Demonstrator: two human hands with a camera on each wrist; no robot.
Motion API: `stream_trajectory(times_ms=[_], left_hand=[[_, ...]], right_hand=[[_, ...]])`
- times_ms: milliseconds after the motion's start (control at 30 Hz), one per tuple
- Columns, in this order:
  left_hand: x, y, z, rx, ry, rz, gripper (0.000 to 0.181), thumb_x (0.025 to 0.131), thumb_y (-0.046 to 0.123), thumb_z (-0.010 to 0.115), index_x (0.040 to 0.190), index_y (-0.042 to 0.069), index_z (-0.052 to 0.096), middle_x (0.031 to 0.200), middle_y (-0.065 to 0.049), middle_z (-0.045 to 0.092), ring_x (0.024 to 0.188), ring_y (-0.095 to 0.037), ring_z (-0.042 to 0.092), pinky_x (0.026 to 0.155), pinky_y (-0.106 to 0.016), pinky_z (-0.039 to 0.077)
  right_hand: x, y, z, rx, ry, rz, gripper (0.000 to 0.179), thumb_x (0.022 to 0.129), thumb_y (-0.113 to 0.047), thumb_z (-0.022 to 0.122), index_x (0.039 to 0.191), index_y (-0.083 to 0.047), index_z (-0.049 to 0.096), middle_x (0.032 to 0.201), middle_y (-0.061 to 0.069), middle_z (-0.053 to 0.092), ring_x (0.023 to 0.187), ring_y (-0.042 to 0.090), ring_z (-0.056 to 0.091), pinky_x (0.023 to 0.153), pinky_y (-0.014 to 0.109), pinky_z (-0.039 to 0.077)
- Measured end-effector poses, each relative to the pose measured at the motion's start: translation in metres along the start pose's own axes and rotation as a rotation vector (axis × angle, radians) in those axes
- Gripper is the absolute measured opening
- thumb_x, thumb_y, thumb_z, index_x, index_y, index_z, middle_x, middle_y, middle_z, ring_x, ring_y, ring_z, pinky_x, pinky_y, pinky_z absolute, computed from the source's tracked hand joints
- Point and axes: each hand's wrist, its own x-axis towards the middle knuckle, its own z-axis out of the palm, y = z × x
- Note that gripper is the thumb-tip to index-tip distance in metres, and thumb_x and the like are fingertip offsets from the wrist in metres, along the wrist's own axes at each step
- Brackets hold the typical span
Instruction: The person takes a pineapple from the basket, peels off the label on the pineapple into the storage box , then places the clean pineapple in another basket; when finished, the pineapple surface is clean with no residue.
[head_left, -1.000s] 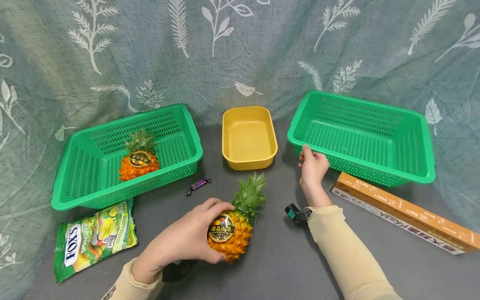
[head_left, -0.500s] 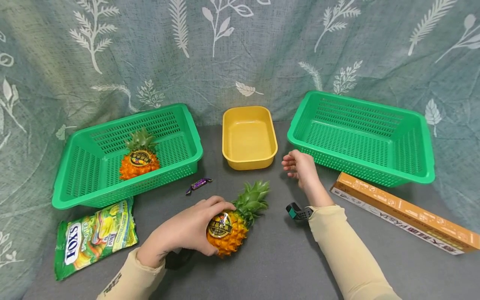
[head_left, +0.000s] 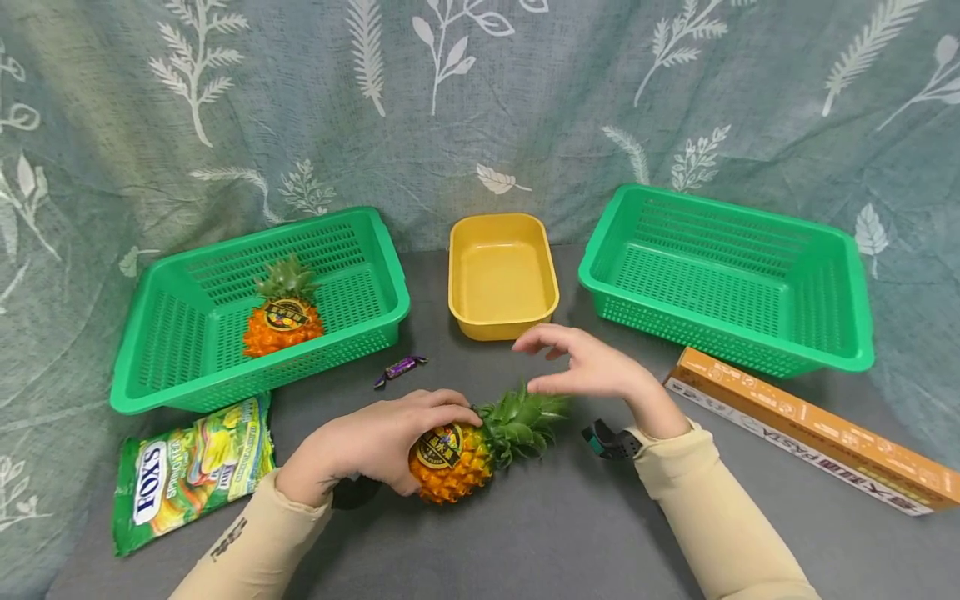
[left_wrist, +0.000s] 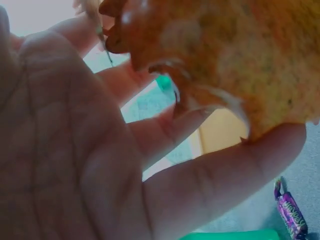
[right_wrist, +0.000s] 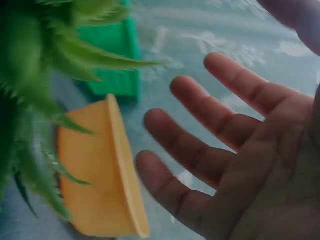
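My left hand [head_left: 397, 433] grips an orange pineapple [head_left: 453, 467] by its body, thumb on the near side and fingers over the far side. A black and gold label faces up, and the green leafy crown [head_left: 521, 421] points right. In the left wrist view the fingers [left_wrist: 220, 185] curve around the fruit [left_wrist: 225, 55]. My right hand [head_left: 588, 367] hovers beside the crown, fingers spread and holding nothing. The right wrist view shows that hand's fingers [right_wrist: 200, 150] apart from the leaves [right_wrist: 45, 75].
A second pineapple [head_left: 285, 325] lies in the left green basket [head_left: 150, 367]. A yellow bin [head_left: 504, 287] stands mid-back; another green basket [head_left: 825, 358] is at right. A purple-wrapped candy [head_left: 401, 368], a FOX'S candy bag [head_left: 195, 475] and a long pasta box [head_left: 810, 429] lie on the table.
My right hand has left the right basket's rim and moved left toward the crown, its fingers opening out. In my left hand the pineapple has turned so its crown points more to the right.
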Motion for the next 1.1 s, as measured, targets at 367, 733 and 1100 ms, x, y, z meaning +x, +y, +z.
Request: stream_trajectory(times_ms=[367, 733, 1100], left_hand=[[-0.004, 0.001, -0.002, 0.037, -0.016, 0.008, 0.092, 0.056, 0.000, 0.075, 0.135, 0.034, 0.043, 0.143, 0.004, 0.035, 0.127, -0.017, 0.038, 0.075, -0.029, 0.046], [-0.019, -0.011, 0.012, -0.205, 0.118, -0.084, 0.105, 0.065, 0.003, 0.078, 0.146, 0.032, 0.020, 0.149, 0.000, 0.021, 0.129, -0.019, 0.034, 0.088, -0.034, 0.046], [-0.027, -0.005, 0.064, -0.532, 0.449, -0.371, 0.108, 0.056, 0.024, 0.090, 0.143, 0.013, 0.026, 0.140, -0.017, 0.028, 0.118, -0.037, 0.042, 0.081, -0.043, 0.050]], right_hand=[[-0.020, 0.002, 0.035, -0.179, -0.145, 0.053, 0.082, 0.068, -0.035, 0.082, 0.135, -0.007, 0.044, 0.135, 0.009, 0.047, 0.124, 0.026, 0.044, 0.099, 0.044, 0.039], [-0.029, 0.006, 0.049, -0.358, -0.015, 0.074, 0.055, 0.068, -0.028, 0.081, 0.116, -0.010, 0.060, 0.114, 0.003, 0.063, 0.103, 0.020, 0.059, 0.087, 0.037, 0.047], [-0.029, 0.009, 0.051, -0.339, 0.026, 0.092, 0.045, 0.069, -0.023, 0.078, 0.110, -0.012, 0.063, 0.105, 0.001, 0.065, 0.093, 0.016, 0.059, 0.078, 0.031, 0.047]])
